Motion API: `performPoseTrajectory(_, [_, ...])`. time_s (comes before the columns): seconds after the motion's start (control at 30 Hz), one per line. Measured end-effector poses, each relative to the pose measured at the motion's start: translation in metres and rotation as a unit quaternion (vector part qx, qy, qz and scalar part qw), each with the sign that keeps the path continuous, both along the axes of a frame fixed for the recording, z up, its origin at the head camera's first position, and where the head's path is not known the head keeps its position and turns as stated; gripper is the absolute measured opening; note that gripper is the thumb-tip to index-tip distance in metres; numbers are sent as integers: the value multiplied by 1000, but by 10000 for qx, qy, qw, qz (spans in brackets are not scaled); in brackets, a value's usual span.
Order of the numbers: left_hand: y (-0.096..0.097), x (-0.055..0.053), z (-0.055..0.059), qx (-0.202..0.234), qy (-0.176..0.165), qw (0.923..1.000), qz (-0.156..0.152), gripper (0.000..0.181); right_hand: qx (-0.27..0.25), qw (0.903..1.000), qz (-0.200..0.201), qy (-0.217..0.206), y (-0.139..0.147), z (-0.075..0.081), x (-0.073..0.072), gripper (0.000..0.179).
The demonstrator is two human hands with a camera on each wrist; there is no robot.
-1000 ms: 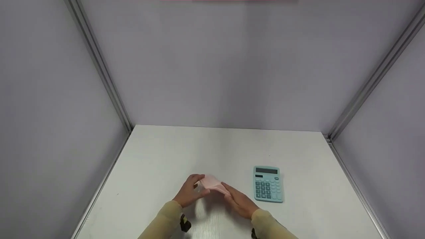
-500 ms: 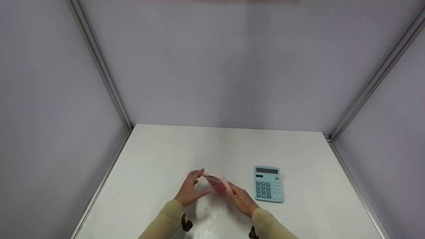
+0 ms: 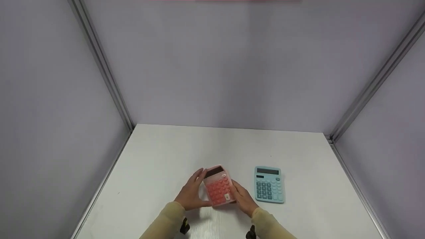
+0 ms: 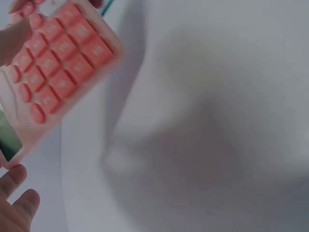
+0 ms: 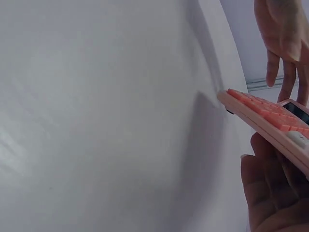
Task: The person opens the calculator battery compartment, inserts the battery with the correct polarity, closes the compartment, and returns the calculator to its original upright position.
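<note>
Tilted above the white table is a pink calculator (image 3: pixel 218 187), keys and dark display facing up, with a hand on each side. My left hand (image 3: pixel 192 191) spans its left side, fingertips at the display end and thumb near the lower corner. In the left wrist view the thumb (image 4: pixel 13 41) lies over the keys (image 4: pixel 63 48). My right hand (image 3: pixel 244 199) grips the calculator's right edge; in the right wrist view its fingers (image 5: pixel 265 179) are beneath the casing. A light-blue calculator (image 3: pixel 269 184) lies face up to the right, touched by neither hand.
The white table (image 3: pixel 159 149) has grey panels (image 3: pixel 212 66) at its back and sides, joined by metal corner rails (image 3: pixel 103 66). Shadows of the hands fall on the tabletop.
The pink calculator has turned over in my hands, from its plain back showing to its keys and display facing up. The light-blue calculator has stayed put.
</note>
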State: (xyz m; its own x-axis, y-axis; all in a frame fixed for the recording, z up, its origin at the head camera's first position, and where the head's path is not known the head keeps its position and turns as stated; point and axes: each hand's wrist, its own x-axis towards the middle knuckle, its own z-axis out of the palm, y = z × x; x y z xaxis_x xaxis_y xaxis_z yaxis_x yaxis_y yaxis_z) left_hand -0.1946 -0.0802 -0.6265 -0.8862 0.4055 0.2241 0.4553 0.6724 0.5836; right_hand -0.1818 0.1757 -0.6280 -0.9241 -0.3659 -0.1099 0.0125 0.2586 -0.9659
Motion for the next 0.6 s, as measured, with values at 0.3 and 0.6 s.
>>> performPoseTrajectory(0.3, [-2, 0, -20, -1318, 772, 9882, -106, 153, -626, 9957, -50, -680, -2, 0, 0, 67])
performPoseTrajectory(0.6, [1, -2, -23, -1550, 1064, 9822, 46, 149, -811, 9914, -104, -1020, -4, -1, -1, 71])
